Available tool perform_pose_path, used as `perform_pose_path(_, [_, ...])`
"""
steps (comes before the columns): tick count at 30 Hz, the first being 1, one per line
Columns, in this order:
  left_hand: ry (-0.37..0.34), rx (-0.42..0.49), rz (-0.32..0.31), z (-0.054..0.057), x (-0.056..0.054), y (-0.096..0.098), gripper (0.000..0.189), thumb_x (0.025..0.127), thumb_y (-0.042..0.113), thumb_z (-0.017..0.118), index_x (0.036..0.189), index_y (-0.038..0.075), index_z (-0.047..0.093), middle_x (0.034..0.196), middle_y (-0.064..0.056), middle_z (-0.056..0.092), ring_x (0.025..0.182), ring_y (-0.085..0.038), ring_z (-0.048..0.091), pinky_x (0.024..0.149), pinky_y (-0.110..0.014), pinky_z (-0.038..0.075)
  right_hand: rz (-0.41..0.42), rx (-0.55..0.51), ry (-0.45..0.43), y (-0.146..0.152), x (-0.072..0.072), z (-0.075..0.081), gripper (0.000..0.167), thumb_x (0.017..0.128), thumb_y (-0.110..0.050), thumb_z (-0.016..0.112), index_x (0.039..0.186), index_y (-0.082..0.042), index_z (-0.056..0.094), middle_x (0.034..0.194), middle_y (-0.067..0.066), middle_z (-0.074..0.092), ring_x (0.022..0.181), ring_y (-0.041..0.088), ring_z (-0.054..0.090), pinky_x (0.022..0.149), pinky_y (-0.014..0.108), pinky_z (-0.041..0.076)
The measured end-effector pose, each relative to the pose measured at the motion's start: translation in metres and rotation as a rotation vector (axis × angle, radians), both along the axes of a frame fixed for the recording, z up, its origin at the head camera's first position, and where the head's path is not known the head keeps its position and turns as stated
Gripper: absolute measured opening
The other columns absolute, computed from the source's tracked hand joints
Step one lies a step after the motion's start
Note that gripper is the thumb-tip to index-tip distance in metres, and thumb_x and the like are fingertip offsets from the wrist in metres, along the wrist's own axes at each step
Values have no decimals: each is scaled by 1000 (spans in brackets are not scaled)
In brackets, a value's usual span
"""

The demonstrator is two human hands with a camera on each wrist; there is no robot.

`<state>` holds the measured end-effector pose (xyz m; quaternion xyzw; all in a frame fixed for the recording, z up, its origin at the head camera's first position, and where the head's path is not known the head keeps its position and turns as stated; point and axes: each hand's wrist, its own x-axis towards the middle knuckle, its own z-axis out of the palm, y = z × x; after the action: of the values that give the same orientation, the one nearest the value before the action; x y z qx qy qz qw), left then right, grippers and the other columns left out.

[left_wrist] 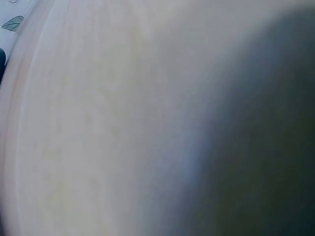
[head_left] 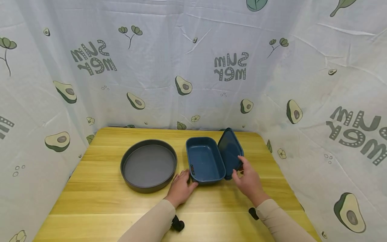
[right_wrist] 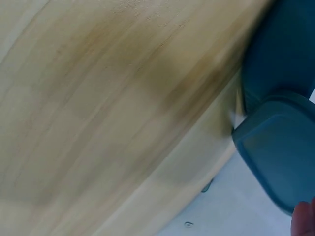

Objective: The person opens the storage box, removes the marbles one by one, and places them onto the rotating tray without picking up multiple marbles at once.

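Observation:
A deep blue rectangular container (head_left: 207,164) stands on the table, with small coloured marks at its left inner side. Beside its front left corner lies my left hand (head_left: 180,190), thumb along the front wall and fingers by the left side. The matching blue lid (head_left: 229,151) leans tilted at the container's right side. My right hand (head_left: 249,181) holds this lid by its right edge, thumb in front and fingers at the rim. In the right wrist view, the lid (right_wrist: 278,150) overlaps the container (right_wrist: 280,49), and a fingertip (right_wrist: 301,221) shows at its edge. The left wrist view is mostly blurred.
A round dark grey pan (head_left: 148,164) stands left of the container, close to my left hand. The wooden table (head_left: 99,198) ends at a printed white curtain (head_left: 157,67) at the back and sides. Black wrist-strap parts (head_left: 177,224) hang under the sleeves.

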<state>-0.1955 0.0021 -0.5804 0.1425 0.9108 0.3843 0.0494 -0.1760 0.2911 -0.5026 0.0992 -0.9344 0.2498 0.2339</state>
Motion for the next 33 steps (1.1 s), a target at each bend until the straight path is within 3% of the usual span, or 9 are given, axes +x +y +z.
perform_pose_path(9, [-8, -15, 2, 0, 0, 0, 74, 104, 47, 62, 159, 1, 44, 164, -16, 46, 157, -37, 37, 131, -55, 23, -40, 26, 55, 10, 4, -2, 63, 90, -4, 78, 147, 8, 53, 109, 26, 74, 83, 33, 71, 71, 51, 62])
perform_pose_path(21, [-8, -22, 7, 0, -1, 1, 73, 105, 47, 62, 159, 1, 44, 164, -16, 46, 157, -37, 37, 131, -55, 23, -121, -5, 18, 22, 9, -7, 59, 90, -4, 80, 142, 10, 58, 114, 30, 71, 87, 40, 70, 74, 54, 62])
perform_pose_path(33, [-14, -5, 7, -4, -3, 1, 74, 104, 48, 62, 160, 2, 43, 165, -15, 46, 158, -37, 36, 131, -56, 22, -210, -20, -117, 32, 12, -12, 58, 95, -11, 76, 144, 13, 55, 116, 32, 71, 92, 39, 71, 78, 57, 60])
